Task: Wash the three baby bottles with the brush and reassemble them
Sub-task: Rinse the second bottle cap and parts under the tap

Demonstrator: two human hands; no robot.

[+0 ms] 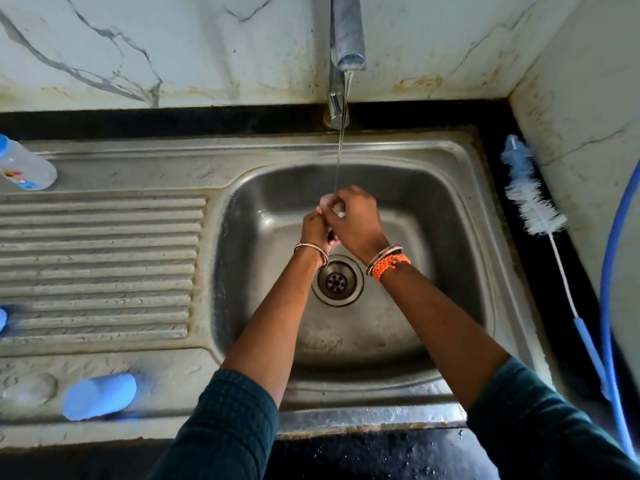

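Fingers (pixel 341 202): those of the right hand (pixel 353 220) are curled over a small pale part (pixel 327 199), seemingly a bottle teat or ring (too small and blurred to be named with certainty); those of the left hand (pixel 315 225) are closed against the same part from below. Both hands are held together in the sink (pixel 433 188), directly under the stream of water (pixel 341 150) from the tap (pixel 348 32).

Step in hand, as judged: a small bottle part is being rinsed by hand.

Item, bottle (pixel 24 168): clear, blue-topped, lying on its side at the far left of the draining board (pixel 104 244), well apart from the hands.

Item, blue cap (pixel 100 396): lying on the near left of the steel surface, beside a clear rounded piece (pixel 27 389) (perhaps a teat or dome; it cannot be told).

Item, brush (pixel 533 199): white bristles, blue handle, laid on the dark surface right of the sink, untouched. A blue hose (pixel 606 271) runs alongside it.

Handling notes:
- The part is best turned slowly within the stream so that every face is reached.
- A light pinch is advised; a wet, soft part may slip toward the drain (pixel 336 280), which lies just below the hands.
- The inside should be opened to the water, not merely the outside.
- The rinsed part is best set down with the others on the draining board, ready for reassembly.
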